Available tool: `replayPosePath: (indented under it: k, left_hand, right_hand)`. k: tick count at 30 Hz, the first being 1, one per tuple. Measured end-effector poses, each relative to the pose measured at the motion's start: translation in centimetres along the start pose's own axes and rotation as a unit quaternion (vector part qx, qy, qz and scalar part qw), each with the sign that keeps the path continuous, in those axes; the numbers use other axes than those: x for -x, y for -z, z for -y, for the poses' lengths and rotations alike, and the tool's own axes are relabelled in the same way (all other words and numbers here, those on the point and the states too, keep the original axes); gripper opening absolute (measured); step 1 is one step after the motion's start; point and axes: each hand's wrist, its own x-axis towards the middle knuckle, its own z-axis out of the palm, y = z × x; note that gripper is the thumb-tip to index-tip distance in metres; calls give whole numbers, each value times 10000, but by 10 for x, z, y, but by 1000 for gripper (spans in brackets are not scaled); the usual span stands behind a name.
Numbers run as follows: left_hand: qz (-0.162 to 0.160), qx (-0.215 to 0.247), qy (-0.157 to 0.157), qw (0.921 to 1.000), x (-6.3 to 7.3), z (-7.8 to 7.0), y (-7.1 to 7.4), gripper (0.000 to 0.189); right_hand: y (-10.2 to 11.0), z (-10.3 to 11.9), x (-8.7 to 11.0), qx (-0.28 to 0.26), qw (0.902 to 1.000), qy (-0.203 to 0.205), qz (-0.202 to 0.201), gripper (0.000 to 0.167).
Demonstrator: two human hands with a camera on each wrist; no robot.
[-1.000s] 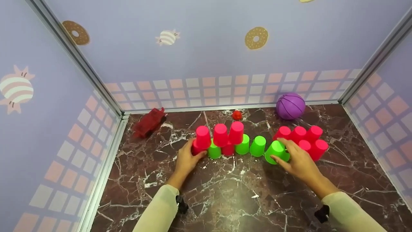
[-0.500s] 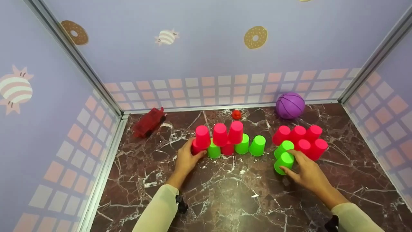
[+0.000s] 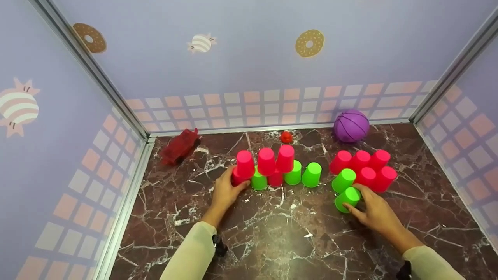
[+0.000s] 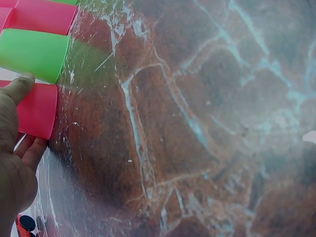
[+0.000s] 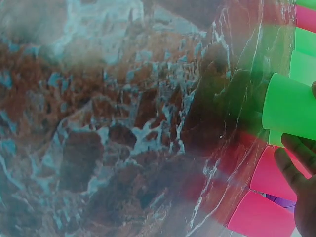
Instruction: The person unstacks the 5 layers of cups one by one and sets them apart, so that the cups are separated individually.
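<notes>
My left hand [image 3: 225, 192] grips the bottom pink cup [image 4: 37, 111] at the left end of a row of upside-down cups, thumb in front and fingers behind. Beside it stand a green cup [image 3: 259, 181], a partly covered pink cup [image 3: 276, 179] and two more green ones, the rightmost green cup [image 3: 311, 175] slightly apart. Three pink cups, such as the middle one [image 3: 266, 161], sit on top of the row's left part. My right hand [image 3: 375, 210] holds an upside-down green cup [image 3: 347, 199] between thumb and fingers. Right behind it stands another green cup [image 3: 344, 181].
Several pink cups [image 3: 367, 177] stand grouped upside down behind my right hand. A purple ball [image 3: 351, 126] and a small red object [image 3: 286, 137] lie near the back wall. At the back left is a red toy vehicle [image 3: 181, 147]. Walls enclose the marbled surface [image 3: 272, 241].
My right hand has moved a green cup from the row's right end rightward and toward me, in front of the other green cup. My left hand has stayed at the pink cup.
</notes>
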Motion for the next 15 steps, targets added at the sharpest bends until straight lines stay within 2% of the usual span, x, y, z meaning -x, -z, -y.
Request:
replayPosePath:
  k: [10, 15]
  left_hand:
    - [-62, 0, -47, 10000, -1, 1, 0, 62]
    - [-26, -2, -12, 10000, 0, 1, 0, 62]
  right_hand:
    - [1, 0, 0, 11, 9999, -108, 104, 68]
    - [9, 1, -5, 40, 9999, -95, 67, 71]
